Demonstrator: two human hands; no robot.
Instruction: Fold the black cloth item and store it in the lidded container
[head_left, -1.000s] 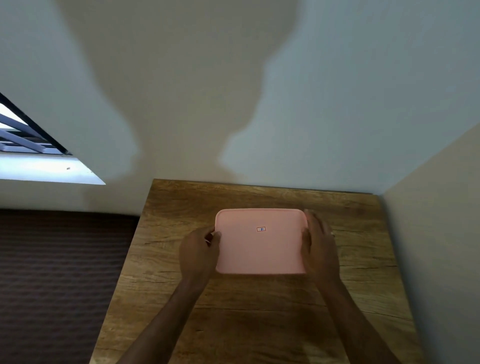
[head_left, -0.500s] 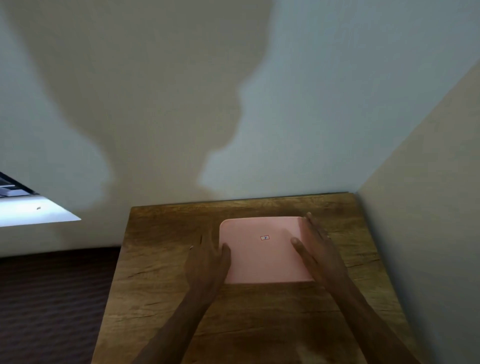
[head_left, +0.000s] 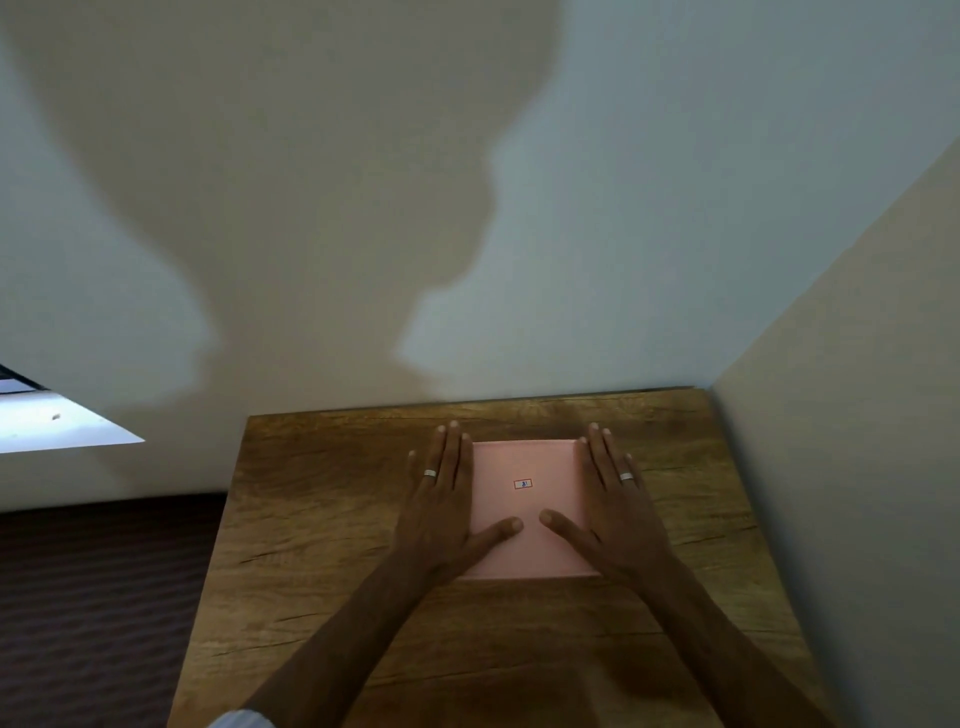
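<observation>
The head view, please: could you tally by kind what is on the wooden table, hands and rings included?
Pink lidded container: 1
Hands: 2, left hand and right hand
Rings: 2, and
Total: 5

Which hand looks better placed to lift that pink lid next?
Neither clearly. The left hand and right hand lie flat, mirrored on the lid's two sides, thumbs on top.

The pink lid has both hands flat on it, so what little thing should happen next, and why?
Probably lift both hands away. The left hand and right hand lie flat on the pink lid, which looks seated on the wooden table. No black cloth shows.
</observation>
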